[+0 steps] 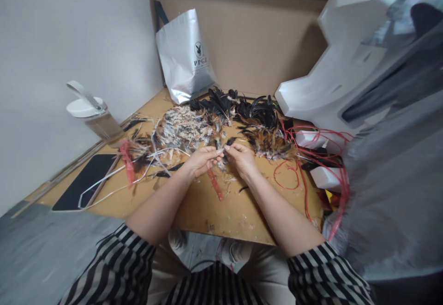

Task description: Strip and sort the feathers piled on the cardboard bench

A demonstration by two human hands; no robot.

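Observation:
My left hand [205,160] and my right hand [241,158] meet over the middle of the table, both closed in a pinch. A small dark feather [231,141] shows at their fingertips, its lower part hidden by the fingers. Below my left hand lies a red strip [216,186] that looks like a ruler. Just beyond the hands is a loose heap of pale and brown feathers [183,127]. Black feather bunches [221,103] lie behind it. Brown-and-black feathers [272,141] are spread to the right of my right hand.
A phone [85,182] and a lidded bottle [104,120] stand at the left, with white cords [117,171] nearby. A silver bag [187,60] leans against the back panel. Red string [304,180] tangles over white power blocks [325,178] on the right, beside a large white shape [321,88].

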